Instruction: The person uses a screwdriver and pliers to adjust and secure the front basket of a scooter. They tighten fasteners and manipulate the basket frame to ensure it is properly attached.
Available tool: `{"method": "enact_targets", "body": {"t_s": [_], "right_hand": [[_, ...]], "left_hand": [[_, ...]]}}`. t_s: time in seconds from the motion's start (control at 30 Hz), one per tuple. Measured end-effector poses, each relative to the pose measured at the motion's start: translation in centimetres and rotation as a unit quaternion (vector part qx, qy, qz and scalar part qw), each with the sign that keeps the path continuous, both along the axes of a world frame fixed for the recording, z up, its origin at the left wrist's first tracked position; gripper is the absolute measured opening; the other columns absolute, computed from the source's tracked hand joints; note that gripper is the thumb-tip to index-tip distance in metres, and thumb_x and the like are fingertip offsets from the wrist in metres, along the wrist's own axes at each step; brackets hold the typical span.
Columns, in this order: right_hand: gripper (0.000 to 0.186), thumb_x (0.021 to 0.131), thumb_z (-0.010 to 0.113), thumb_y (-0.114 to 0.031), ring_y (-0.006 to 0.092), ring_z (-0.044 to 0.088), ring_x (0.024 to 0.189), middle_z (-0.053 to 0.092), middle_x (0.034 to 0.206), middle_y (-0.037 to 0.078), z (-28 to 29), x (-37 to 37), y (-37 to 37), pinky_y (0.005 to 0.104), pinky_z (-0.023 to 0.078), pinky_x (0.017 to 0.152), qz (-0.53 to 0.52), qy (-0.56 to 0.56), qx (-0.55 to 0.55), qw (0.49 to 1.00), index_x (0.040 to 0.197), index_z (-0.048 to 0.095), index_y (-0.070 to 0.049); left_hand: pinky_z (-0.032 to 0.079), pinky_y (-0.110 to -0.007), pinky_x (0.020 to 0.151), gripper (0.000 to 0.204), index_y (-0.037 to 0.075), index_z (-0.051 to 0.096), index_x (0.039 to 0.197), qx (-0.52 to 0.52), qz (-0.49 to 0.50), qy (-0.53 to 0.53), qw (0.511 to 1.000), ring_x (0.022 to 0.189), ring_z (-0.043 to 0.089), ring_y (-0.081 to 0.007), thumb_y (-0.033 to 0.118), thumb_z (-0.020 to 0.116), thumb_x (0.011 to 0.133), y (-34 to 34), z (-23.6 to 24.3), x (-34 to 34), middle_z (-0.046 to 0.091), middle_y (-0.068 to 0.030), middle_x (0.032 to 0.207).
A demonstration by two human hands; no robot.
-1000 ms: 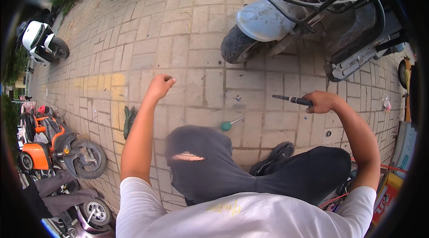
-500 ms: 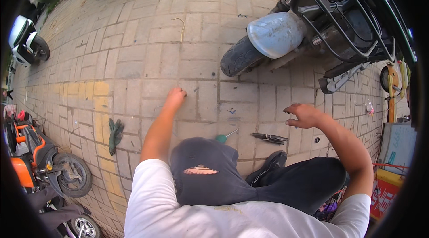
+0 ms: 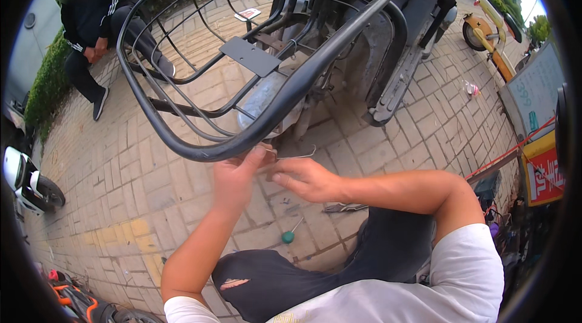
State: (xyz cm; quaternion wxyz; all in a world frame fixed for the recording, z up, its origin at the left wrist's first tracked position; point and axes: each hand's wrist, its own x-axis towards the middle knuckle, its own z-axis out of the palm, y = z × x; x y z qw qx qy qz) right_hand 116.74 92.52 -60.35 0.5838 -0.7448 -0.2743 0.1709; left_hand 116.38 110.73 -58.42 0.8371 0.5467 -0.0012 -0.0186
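Observation:
Close together at the lower rim of a black metal basket point(image 3: 209, 152), my two hands meet in front of the scooter. My left hand point(image 3: 236, 179) has its fingers pinched round a thin wire point(image 3: 298, 156), whose bent end sticks out to the right. My right hand point(image 3: 308, 179) is closed just beside and below it, thumb against fingers; what it pinches is too small to make out. Behind the basket's bars shows the scooter's pale blue front mudguard point(image 3: 262, 102). On the paving below lies a screwdriver with a green handle point(image 3: 287, 237). Pliers point(image 3: 342, 208) lie partly hidden under my right forearm.
A seated person in dark clothes point(image 3: 97, 20) is at the far left. A white scooter point(image 3: 30, 180) stands at left, an orange one point(image 3: 79, 299) at lower left. Rightward are a yellow scooter point(image 3: 485, 29), a grey board point(image 3: 533, 89) and a red-yellow sign point(image 3: 542, 168).
My view has lifted towards the basket. Both hands, apart over the paving before, have come together at its rim. The right hand has closed, and a wire now shows in my left fingers.

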Motion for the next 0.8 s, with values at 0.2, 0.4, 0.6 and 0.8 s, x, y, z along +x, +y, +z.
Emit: {"method": "enact_targets", "body": {"t_s": [0.2, 0.4, 0.6, 0.8], "right_hand": [[0.023, 0.092, 0.062, -0.022, 0.0141, 0.053, 0.068, 0.057, 0.071, 0.007, 4.2, 0.2, -7.3, 0.0302, 0.046, 0.063, -0.205, -0.231, -0.045, 0.950, 0.091, 0.062, 0.001], [0.016, 0.094, 0.058, -0.013, 0.0207, 0.055, 0.062, 0.061, 0.072, 0.011, 3.8, 1.0, -9.5, 0.0326, 0.046, 0.062, -0.088, 0.042, -0.005, 0.995, 0.102, 0.065, -0.001], [0.016, 0.093, 0.059, -0.013, 0.0244, 0.060, 0.067, 0.064, 0.077, 0.015, 2.3, 2.4, -9.7, 0.0346, 0.048, 0.065, -0.150, -0.042, -0.024, 0.988, 0.103, 0.064, -0.001], [0.015, 0.091, 0.061, -0.011, 0.0306, 0.064, 0.074, 0.066, 0.083, 0.017, -0.2, 3.6, -8.8, 0.0358, 0.050, 0.067, -0.110, -0.225, 0.001, 0.968, 0.102, 0.064, -0.001]], "left_hand": [[0.057, -0.033, 0.075, 0.008, 0.002, 0.060, 0.097, -0.017, -0.054, 0.061, 0.997, 0.082, 0.068, -0.0217, 0.005, 0.063, 0.090, -5.6, 1.6, 2.7, 0.068, -0.0121, 0.093], [0.049, -0.032, 0.072, 0.014, 0.003, 0.060, 0.097, -0.115, -0.092, 0.060, 0.987, 0.076, 0.062, -0.0179, 0.018, 0.059, 0.095, -9.9, 2.6, 4.5, 0.065, -0.0094, 0.085], [0.046, -0.031, 0.068, 0.021, 0.005, 0.061, 0.090, -0.086, -0.039, 0.090, 0.991, 0.071, 0.060, -0.0177, 0.025, 0.056, 0.096, -10.5, 2.8, 4.8, 0.061, -0.0066, 0.078], [0.044, -0.031, 0.065, 0.021, 0.006, 0.060, 0.085, -0.120, -0.049, 0.122, 0.984, 0.067, 0.058, -0.0172, 0.025, 0.059, 0.094, -8.7, 1.4, 4.8, 0.060, -0.0047, 0.077]]}}
